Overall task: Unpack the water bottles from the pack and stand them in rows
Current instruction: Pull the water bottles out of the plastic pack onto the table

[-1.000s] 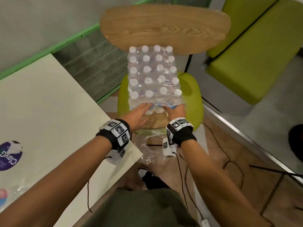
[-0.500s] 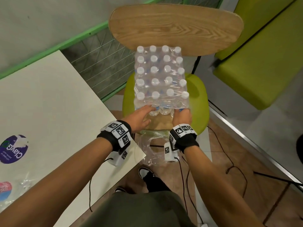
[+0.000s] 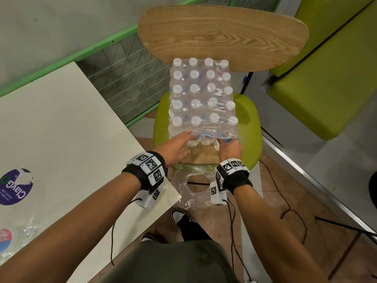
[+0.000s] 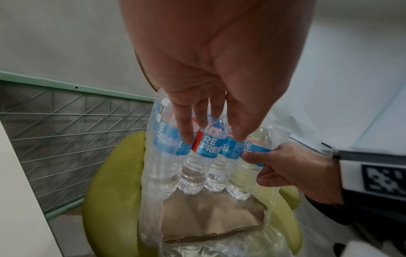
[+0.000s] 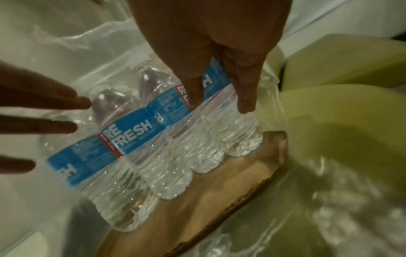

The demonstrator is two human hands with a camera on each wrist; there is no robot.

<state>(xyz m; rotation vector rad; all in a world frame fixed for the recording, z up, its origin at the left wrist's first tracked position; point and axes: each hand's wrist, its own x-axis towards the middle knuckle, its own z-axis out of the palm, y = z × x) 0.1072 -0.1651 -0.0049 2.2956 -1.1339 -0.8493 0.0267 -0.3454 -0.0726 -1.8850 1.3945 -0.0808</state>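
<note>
Left fingers [image 4: 183, 132] straight against the pack [image 3: 202, 94], right fingers [image 5: 243, 93] curled round an end bottle [image 5: 232, 132] (green chair [image 3: 250, 123], white table [image 3: 61, 129] beside)

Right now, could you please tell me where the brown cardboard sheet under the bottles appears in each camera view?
Head: the cardboard sheet sits at centre, just below the front bottles.
Left wrist: cardboard sheet at lower centre, under the bottles.
Right wrist: cardboard sheet runs diagonally across lower centre.
Shared landmark: the green chair seat beneath it.
</note>
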